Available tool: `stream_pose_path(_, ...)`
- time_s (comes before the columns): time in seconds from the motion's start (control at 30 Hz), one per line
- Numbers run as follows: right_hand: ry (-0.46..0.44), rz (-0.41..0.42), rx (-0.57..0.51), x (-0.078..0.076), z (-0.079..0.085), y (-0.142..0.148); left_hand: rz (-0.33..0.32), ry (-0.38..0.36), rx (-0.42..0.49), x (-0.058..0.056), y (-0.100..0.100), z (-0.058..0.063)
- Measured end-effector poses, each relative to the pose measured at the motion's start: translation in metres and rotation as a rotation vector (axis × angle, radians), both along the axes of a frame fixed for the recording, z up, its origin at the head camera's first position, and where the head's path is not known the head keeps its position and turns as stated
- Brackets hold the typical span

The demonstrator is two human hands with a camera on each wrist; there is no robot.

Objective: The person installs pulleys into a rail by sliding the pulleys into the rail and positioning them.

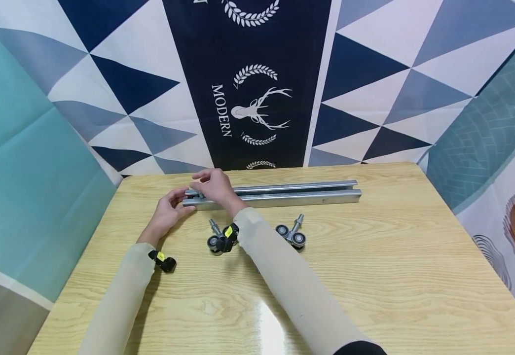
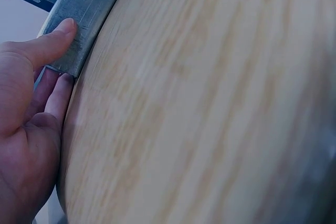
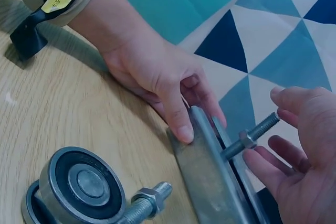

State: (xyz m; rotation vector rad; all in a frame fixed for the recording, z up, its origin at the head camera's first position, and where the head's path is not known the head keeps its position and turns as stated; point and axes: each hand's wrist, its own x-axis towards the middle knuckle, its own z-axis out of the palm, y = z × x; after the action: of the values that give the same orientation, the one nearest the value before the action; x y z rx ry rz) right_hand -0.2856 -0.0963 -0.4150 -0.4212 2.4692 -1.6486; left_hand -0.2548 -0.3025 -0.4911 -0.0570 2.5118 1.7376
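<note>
A galvanised steel channel rail [image 1: 302,199] lies along the back of the table with its slot facing up. My left hand [image 1: 165,217] grips its left end, the thumb on the near wall and fingers at the open end and far side. A threaded bolt [image 3: 257,134] with a nut stands up through the slot; what it joins inside the rail is hidden. My right hand [image 3: 302,140] is around the bolt with loosely bent fingers, one fingertip at the nut and the thumb apart from it.
Two roller trolleys with bolts lie on the wooden table [image 1: 395,256] in front of the rail: one roller trolley [image 1: 213,242] partly behind the right wrist's camera, another roller trolley [image 1: 298,239] right of the forearm. A patterned cloth [image 1: 257,74] hangs behind the table.
</note>
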Motion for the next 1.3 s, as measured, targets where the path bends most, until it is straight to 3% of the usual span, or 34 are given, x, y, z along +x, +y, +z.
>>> stream_pose_path(0.17, -0.008, 0.018, 0.018, -0.004, 0.0, 0.006, 0.005, -0.005, 0.003, 0.0, 0.001, 0.0)
stream_pose_path(0.2, 0.001, 0.014, 0.03, -0.015, -0.012, 0.004, 0.006, -0.004, 0.01, 0.0, 0.001, 0.0)
stream_pose_path(0.4, 0.001, 0.009, 0.058, -0.018, -0.016, 0.016, 0.002, 0.001, 0.022, 0.001, 0.002, 0.001)
stream_pose_path(0.43, -0.009, 0.01, 0.054, -0.008, -0.005, 0.021, 0.003, -0.001, 0.021, 0.001, 0.002, 0.001)
stream_pose_path(0.73, -0.005, 0.01, 0.071, -0.005, -0.004, 0.039, 0.014, -0.02, 0.002, 0.001, 0.002, 0.002)
stream_pose_path(1.3, 0.038, 0.07, 0.117, -0.005, 0.006, 0.074, 0.01, 0.014, 0.033, 0.002, 0.004, 0.002)
